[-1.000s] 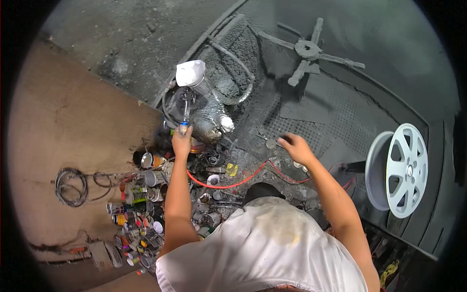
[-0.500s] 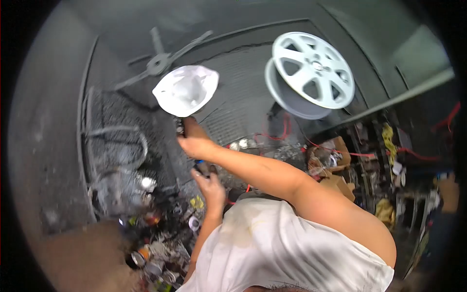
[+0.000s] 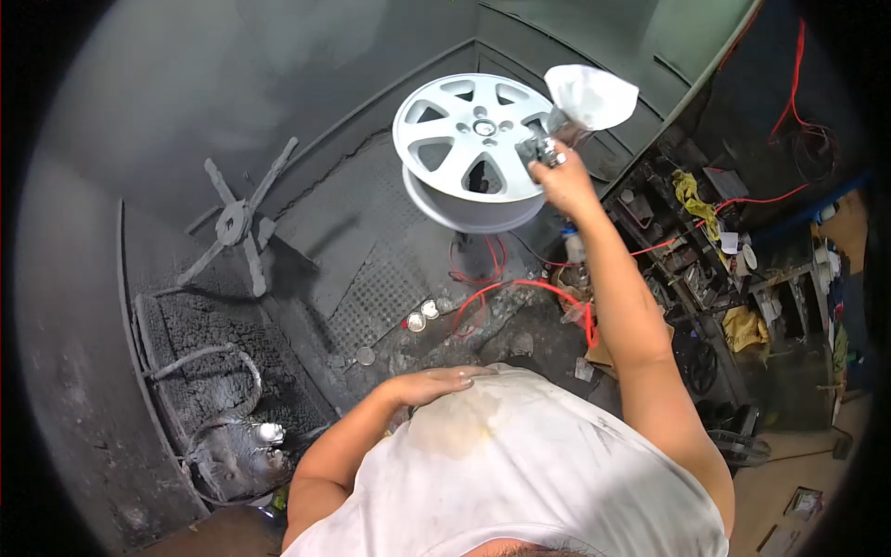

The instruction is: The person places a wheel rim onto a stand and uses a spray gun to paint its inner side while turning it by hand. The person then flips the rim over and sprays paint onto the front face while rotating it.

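Observation:
A spray gun with a cup and a white paper filter on top is held in my right hand, fingers wrapped round it. Its nozzle end is over the right edge of a pale wheel rim, which sits raised and tilted. My left hand lies flat against my white shirt, fingers stretched out, with nothing visible in it. A red hose loops below the rim.
A dark four-armed stand is at the left. Below it are a crusted mesh panel and a silvery, coated object. Round lids lie on the floor. Cluttered shelves and a yellow cloth are at the right.
The spray gun passed from my left hand to my right, which has moved over to the rim. My left hand has come back to my shirt. The view has turned right.

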The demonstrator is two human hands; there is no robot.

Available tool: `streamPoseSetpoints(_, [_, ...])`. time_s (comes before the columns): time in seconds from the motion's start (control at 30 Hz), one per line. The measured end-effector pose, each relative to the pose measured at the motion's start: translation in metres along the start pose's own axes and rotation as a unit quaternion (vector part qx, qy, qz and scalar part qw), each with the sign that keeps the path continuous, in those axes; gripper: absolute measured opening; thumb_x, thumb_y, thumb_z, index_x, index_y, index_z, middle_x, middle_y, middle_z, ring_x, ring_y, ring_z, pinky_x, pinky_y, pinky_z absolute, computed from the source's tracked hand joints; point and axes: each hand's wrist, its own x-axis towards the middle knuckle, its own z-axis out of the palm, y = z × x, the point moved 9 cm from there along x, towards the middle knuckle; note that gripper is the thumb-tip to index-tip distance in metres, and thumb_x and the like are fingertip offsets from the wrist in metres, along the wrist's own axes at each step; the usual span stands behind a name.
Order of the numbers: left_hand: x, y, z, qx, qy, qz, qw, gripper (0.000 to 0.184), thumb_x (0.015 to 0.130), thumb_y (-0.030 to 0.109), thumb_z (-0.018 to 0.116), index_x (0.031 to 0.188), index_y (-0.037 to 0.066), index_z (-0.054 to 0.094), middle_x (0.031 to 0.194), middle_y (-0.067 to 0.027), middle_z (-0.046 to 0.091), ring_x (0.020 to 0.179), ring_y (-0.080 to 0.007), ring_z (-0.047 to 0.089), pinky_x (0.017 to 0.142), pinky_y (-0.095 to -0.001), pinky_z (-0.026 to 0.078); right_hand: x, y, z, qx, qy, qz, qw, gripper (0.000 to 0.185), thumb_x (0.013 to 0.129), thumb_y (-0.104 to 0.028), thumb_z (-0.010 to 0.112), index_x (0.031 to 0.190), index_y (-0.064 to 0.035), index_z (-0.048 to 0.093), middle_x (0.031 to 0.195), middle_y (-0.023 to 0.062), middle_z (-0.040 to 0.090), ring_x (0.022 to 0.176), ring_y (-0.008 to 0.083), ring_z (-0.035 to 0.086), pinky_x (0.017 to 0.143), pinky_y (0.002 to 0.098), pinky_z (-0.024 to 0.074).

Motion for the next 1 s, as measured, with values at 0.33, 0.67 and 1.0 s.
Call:
streamPoseSetpoints(0.33, [0.117, 0.191, -0.139, 0.396, 0.421, 0.073, 0.813, 0.047, 0.094, 0.024, 0.070, 0.132, -0.002, 0.062, 0.125, -0.0244, 0.069, 0.116, -0.0344, 0.067, 0.100, -0.0405, 0.052, -0.076, -0.037, -0.060, 0.212, -0.177, 0.125, 0.953, 0.061, 0.095, -0.019, 0.070, 0.150, -0.0062, 0.047, 0.097, 0.0060, 0.070, 0.081, 0.0123, 0.067, 0.050, 0.0246, 0.0509])
streamPoseSetpoints(0.67, [0.262, 0.186, -0.175, 0.549, 0.522, 0.105, 0.644, 0.050, 0.098, 0.027, 0.063, 0.139, 0.001, 0.054, 0.146, -0.0216, 0.052, 0.140, -0.0385, 0.044, 0.116, -0.0537, 0.031, -0.106, 0.098, -0.167, 0.192, -0.109, 0.166, 0.961, 0.062, 0.099, -0.018, 0.064, 0.155, -0.0078, 0.041, 0.109, 0.0073, 0.069, 0.086, 0.0105, 0.064, 0.057, 0.0239, 0.0551])
streamPoseSetpoints(1.0, [0.246, 0.163, -0.208, 0.663, 0.505, 0.008, 0.553, 0.055, 0.097, 0.023, 0.057, 0.149, 0.008, 0.047, 0.159, -0.0119, 0.041, 0.153, -0.0356, 0.027, 0.121, -0.0634, 0.017, -0.184, 0.096, -0.149, 0.284, -0.191, 0.247, 0.907, 0.066, 0.100, -0.027, 0.063, 0.158, -0.0093, 0.036, 0.098, 0.0020, 0.067, 0.080, 0.0084, 0.062, 0.053, 0.0229, 0.0495])
